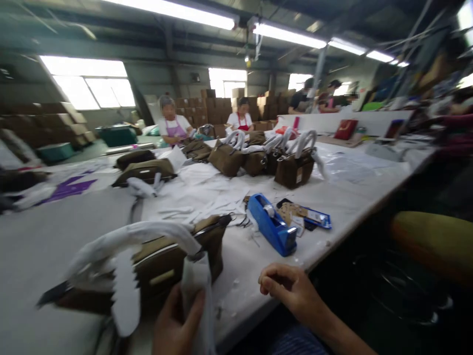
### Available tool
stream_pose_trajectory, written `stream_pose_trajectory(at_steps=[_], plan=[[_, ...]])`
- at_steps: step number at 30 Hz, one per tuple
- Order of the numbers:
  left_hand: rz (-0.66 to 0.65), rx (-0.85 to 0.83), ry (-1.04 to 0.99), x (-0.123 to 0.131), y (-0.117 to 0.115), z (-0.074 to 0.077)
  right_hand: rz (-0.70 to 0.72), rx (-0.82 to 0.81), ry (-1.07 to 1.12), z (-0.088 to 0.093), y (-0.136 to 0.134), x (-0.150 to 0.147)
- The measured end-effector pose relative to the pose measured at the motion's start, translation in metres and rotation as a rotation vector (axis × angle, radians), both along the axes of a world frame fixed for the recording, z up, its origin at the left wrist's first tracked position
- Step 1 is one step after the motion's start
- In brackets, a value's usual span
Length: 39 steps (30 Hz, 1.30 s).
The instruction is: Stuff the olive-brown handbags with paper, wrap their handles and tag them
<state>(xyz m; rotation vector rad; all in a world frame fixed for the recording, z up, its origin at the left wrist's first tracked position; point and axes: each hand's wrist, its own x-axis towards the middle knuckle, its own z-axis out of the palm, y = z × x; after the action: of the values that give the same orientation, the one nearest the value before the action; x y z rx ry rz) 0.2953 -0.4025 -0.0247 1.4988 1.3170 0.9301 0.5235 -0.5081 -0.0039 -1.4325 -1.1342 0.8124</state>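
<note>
A dark olive handbag [162, 276] lies in front of me on the table, its arched handle [136, 231] wrapped in white paper. My left hand [179, 315] pinches a white wrapping sheet [195, 281] at the near end of that handle, thumb on one side and fingers on the other. A white strip with a jagged edge [125, 291] hangs across the bag's front. To the right, my right hand [286, 286] is raised by the table edge with curled fingers; whatever it may hold is hidden. Beyond it stands a blue tape dispenser [271, 224].
Beside the dispenser lie tags and a blue-edged packet [318, 217]. Several olive bags with wrapped handles [295, 167] stand farther back among white paper scraps. Co-workers [175, 123] are across the table. A yellow-green stool seat [432, 241] is at right, past the table edge.
</note>
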Motion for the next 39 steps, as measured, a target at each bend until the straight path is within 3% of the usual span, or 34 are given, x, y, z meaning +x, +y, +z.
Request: stream_pose_trajectory(at_steps=[4, 9, 14, 26, 28, 31, 33, 39], plan=[[-0.031, -0.021, -0.220, 0.002, -0.004, 0.010, 0.219, 0.066, 0.003, 0.025, 0.038, -0.048], [-0.070, 0.035, -0.273, 0.004, -0.004, 0.013, 0.159, 0.114, -0.160, 0.034, 0.078, -0.078], [-0.177, 0.047, -0.242, -0.004, 0.000, 0.008, 0.116, 0.095, -0.347, 0.042, 0.090, -0.077], [-0.182, -0.035, -0.318, -0.007, -0.003, 0.015, -0.024, -0.100, -0.878, 0.054, 0.093, -0.068], [-0.161, -0.124, -0.404, -0.008, -0.006, 0.015, 0.003, -0.113, -0.717, 0.048, 0.096, -0.062], [-0.178, -0.312, -0.552, -0.007, -0.008, 0.013, 0.183, -0.156, -0.131, 0.029, 0.101, -0.055], [-0.189, -0.396, -0.621, -0.005, -0.008, 0.013, 0.257, -0.161, 0.124, 0.016, 0.102, -0.055], [-0.154, -0.496, -0.668, 0.000, -0.010, 0.022, 0.241, -0.106, 0.142, -0.008, 0.089, -0.059]])
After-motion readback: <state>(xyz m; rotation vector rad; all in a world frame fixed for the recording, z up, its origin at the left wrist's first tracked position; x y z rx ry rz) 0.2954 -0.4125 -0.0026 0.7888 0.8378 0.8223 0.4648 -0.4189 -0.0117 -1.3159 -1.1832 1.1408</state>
